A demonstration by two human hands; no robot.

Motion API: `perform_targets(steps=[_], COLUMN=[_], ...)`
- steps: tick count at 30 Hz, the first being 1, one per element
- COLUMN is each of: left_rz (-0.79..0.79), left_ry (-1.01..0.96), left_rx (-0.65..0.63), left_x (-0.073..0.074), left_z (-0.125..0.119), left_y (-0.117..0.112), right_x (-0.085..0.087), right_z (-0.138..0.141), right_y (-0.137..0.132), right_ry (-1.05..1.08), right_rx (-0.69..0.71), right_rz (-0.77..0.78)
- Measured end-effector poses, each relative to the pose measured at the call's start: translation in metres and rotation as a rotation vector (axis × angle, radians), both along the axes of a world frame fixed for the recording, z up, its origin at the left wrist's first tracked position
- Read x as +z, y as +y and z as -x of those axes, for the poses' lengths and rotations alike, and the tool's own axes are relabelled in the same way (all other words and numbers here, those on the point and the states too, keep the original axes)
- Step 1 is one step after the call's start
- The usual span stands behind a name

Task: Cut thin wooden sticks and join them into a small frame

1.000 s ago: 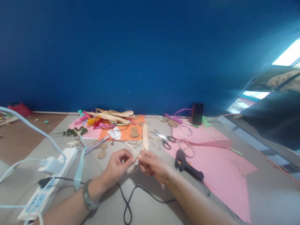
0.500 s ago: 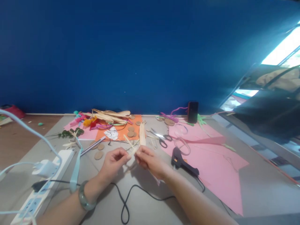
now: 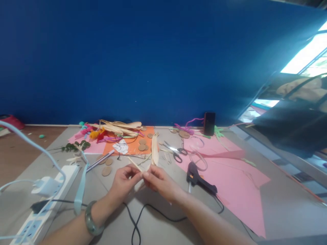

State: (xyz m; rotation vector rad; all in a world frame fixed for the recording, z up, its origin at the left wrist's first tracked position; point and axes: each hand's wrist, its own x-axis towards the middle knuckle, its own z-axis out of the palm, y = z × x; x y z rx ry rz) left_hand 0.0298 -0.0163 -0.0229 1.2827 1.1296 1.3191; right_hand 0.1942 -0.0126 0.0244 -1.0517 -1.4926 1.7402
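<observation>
My left hand (image 3: 127, 177) and my right hand (image 3: 159, 181) meet fingertip to fingertip above the grey table. Both pinch a thin pale raffia strip (image 3: 135, 163), whose free end sticks up to the left between them. Just beyond my right hand lies a flat bundle of raffia (image 3: 154, 149), pointing away from me. Part of the strip is hidden behind my fingers. Scissors (image 3: 176, 151) with black handles lie to the right of the bundle, and a black glue gun (image 3: 200, 178) rests right of my right wrist.
A white power strip (image 3: 53, 200) with plugs and cables occupies the left. Pink paper (image 3: 237, 183) covers the right side. Behind are orange paper (image 3: 133, 147), wooden discs (image 3: 106, 170), more raffia (image 3: 120, 127) and an upright black phone (image 3: 209, 124). A black cord (image 3: 163, 215) crosses in front.
My hands have come closer together, and the fingertips now meet on the strip. Its free end now stands further left. The view has shifted slightly.
</observation>
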Motion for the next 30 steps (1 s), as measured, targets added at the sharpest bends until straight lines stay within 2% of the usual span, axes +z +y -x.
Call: perform_targets(steps=[10, 17, 25, 30], left_rz=[-0.053, -0.087, -0.048, -0.017], left_ry=[0.047, 0.083, 0.12, 0.092], left_rx=[-0.029, -0.092, -0.074, -0.075], left_x=[0.011, 0.009, 0.008, 0.006], left_z=[-0.003, 0.001, 0.0, 0.0], left_y=[-0.003, -0.003, -0.003, -0.005], right_x=[-0.005, -0.005, -0.005, -0.003], right_z=[-0.002, -0.003, -0.002, -0.004], right_y=[0.007, 0.009, 0.008, 0.009], right_ry=[0.122, 0.136, 0.086, 0.1], right_rx=[0.078, 0.066, 0.067, 0.095], right_rz=[0.179, 0.164, 0.128, 0.183])
